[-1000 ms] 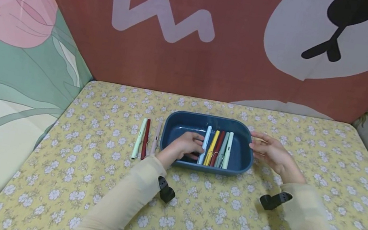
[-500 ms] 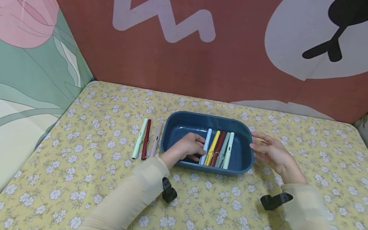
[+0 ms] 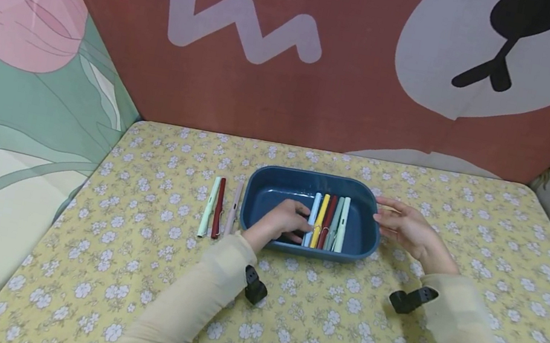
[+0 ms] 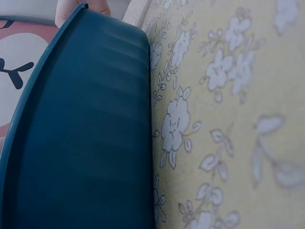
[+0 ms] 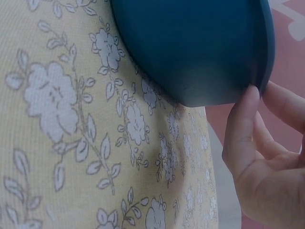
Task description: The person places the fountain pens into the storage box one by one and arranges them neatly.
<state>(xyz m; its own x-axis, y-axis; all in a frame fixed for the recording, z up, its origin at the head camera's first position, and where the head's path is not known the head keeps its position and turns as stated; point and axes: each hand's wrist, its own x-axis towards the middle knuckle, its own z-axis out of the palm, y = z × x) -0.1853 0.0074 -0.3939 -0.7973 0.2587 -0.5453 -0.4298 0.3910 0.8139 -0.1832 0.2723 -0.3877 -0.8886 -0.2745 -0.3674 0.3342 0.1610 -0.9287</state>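
A dark blue tray (image 3: 262, 178) stands on the table and holds several pens side by side. My left hand (image 3: 283, 220) reaches over its near rim and pinches the light blue pen (image 3: 316, 200), which lies leftmost in the row. Right beside that pen are a yellow pen (image 3: 322, 210), a dark red pen (image 3: 329, 215), a grey-green pen (image 3: 336, 216) and a pale green pen (image 3: 343, 220). My right hand (image 5: 267, 157) pinches the tray's right rim between thumb and fingers. In the left wrist view, the tray's outer wall (image 4: 95, 119) hides the left hand.
Left of the tray, a mint green pen (image 3: 209, 209), another dark red pen (image 3: 218, 210) and a pale lilac pen (image 3: 233, 207) lie on the flowered yellow tablecloth (image 3: 314, 325). A printed fabric wall (image 3: 265, 102) rises behind the table.
My left hand has moved slightly right, bringing the light blue pen down and across until it lies close against the yellow pen. The right hand stays at the tray's rim.
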